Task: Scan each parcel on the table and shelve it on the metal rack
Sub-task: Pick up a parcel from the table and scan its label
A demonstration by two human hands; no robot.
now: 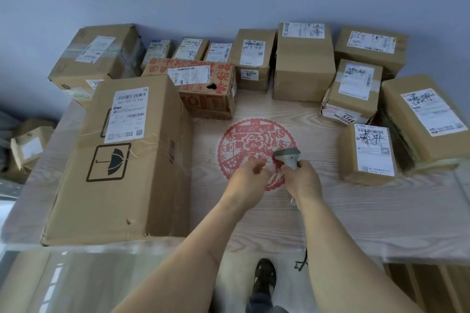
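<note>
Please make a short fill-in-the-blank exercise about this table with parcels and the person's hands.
1. The right hand holds a grey ____.
2. The biggest box carries a black ____ symbol.
3. The round paper cutting on the table is ____ in colour.
4. The left hand holds ____.

Missing words: scanner; umbrella; red; nothing

Head camera looks steeply down, close over the table [330,213]; wall beyond.

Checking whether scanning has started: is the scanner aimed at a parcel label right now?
No. The right hand grips the scanner low over the red paper-cut mid-table, its head facing no label.
</note>
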